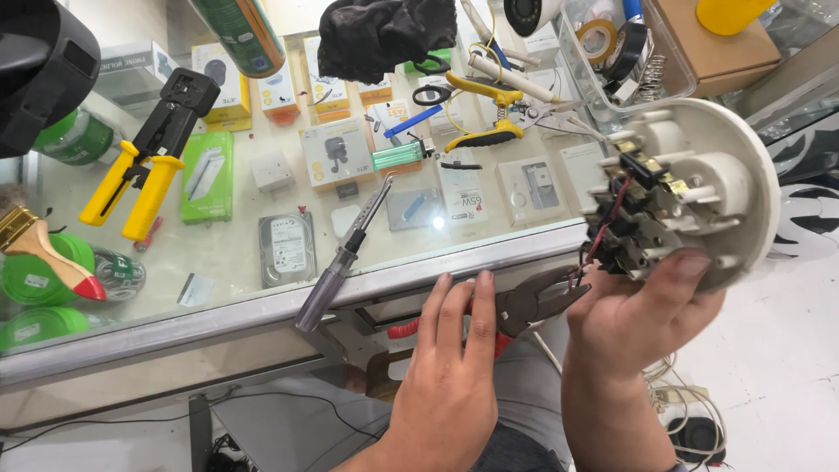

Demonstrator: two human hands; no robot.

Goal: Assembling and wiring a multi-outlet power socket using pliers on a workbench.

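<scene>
My right hand [642, 315] holds a round white plastic casing [752, 175] with its inner side up, showing brass contacts and red and black wires [612, 227]. My left hand [454, 350] grips red-handled pliers [533, 301]; their dark jaws touch the wires at the casing's lower left edge. Both hands sit just off the front edge of a glass counter [262, 310].
On the glass lie a grey-handled screwdriver [341, 262], a yellow-handled crimping tool [149, 157], yellow-handled cutters [485, 109] and a black cloth [384, 35]. A clear tray [612, 52] with tape rolls and a cardboard box [717, 44] stand at the back right. Cables lie on the floor.
</scene>
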